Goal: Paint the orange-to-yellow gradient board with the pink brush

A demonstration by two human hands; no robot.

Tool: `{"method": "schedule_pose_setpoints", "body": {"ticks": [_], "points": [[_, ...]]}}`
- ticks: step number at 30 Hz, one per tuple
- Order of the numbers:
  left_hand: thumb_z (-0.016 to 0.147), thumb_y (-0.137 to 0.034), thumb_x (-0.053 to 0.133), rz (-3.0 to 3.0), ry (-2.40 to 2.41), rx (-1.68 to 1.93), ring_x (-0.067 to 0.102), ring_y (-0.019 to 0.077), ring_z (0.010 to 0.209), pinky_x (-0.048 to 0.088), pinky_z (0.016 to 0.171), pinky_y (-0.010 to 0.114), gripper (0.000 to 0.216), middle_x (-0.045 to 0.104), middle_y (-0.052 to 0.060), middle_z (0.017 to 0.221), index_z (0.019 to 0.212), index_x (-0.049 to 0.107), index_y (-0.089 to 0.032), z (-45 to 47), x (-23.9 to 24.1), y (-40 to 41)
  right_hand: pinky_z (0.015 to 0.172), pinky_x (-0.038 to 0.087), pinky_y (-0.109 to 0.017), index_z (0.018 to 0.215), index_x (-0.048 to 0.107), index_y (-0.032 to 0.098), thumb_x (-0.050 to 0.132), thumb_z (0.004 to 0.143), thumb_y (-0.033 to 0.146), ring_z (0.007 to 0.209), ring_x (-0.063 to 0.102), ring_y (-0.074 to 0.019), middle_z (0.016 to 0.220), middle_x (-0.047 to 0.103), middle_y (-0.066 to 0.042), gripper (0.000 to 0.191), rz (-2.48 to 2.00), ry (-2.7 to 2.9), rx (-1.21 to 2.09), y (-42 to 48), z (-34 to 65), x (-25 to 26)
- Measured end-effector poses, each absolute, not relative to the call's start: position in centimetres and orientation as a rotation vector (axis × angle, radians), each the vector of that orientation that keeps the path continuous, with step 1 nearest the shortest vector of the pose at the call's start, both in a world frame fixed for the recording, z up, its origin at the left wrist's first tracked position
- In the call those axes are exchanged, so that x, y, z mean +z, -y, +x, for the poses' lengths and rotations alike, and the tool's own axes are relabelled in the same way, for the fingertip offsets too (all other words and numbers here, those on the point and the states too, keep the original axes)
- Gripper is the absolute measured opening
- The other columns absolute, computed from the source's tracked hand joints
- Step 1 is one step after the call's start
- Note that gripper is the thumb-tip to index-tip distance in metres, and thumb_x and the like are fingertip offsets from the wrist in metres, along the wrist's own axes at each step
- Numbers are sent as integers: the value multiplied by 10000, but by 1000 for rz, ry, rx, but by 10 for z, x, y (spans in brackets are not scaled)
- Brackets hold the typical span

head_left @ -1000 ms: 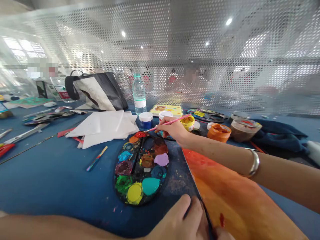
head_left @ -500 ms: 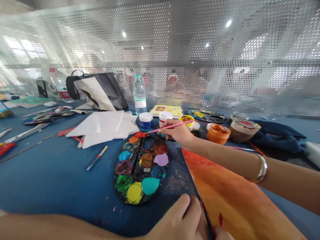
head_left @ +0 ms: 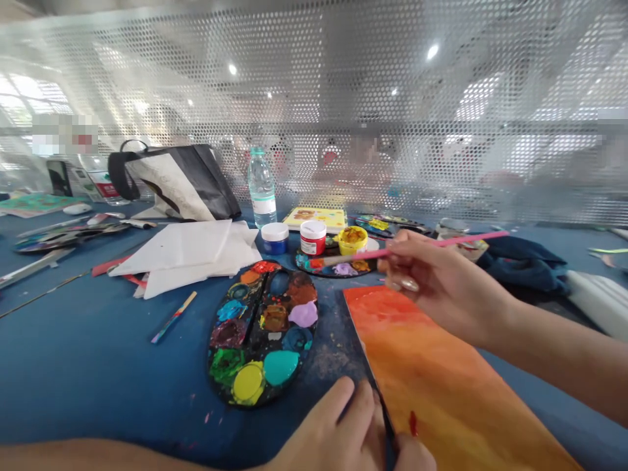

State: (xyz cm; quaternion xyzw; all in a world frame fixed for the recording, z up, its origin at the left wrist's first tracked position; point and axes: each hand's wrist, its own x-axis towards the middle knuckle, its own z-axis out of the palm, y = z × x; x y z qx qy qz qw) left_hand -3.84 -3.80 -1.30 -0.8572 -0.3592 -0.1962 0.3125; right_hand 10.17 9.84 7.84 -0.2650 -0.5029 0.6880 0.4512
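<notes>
My right hand [head_left: 436, 284] pinches a pink-handled paintbrush [head_left: 473, 238], raised over the top edge of an orange-red painting [head_left: 441, 379]. Its bristles point left, in front of a small second palette [head_left: 328, 271]. My left hand [head_left: 338, 425] lies at the painting's left edge, thumb on the painted surface and fingers bent along the side; their tips are hidden. A small dark-red mark shows beside that thumb. Left of the painting rests an oval black palette [head_left: 259, 343] with many paint colours in its wells.
Behind the palettes stand blue [head_left: 275, 239], red [head_left: 313, 239] and yellow [head_left: 352, 242] paint jars and a water bottle [head_left: 262, 190]. White sheets [head_left: 191, 252], a short paint-stained stick [head_left: 174, 317] and a black-and-white bag [head_left: 181, 183] lie left. Dark cloth [head_left: 523, 265] lies right. A perforated screen [head_left: 314, 98] closes the back.
My right hand has lifted the paintbrush off the large palette's red paint and carried it right, above the painting. My left hand keeps its place on the edge. The view has shifted slightly right.
</notes>
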Motion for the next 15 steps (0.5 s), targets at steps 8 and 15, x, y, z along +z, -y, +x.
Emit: {"method": "schedule_pose_setpoints", "body": {"ticks": [8, 15], "points": [[878, -149, 417, -2248, 961, -490, 657, 188, 822, 468, 775, 302, 127, 732, 26, 773, 888, 533, -198, -32, 12, 41, 446, 413, -148, 651, 633, 205, 780, 660, 241, 534, 530, -81, 574, 558, 19, 152, -817, 1263, 1558, -72, 187, 65], [874, -122, 420, -2241, 1034, -437, 660, 183, 893, 460, 838, 302, 136, 742, 33, 836, 892, 529, -201, -25, 18, 47, 433, 405, -183, 602, 635, 216, 806, 616, 306, 510, 521, -100, 562, 572, -7, 194, -870, 1331, 1452, -75, 209, 57]]}}
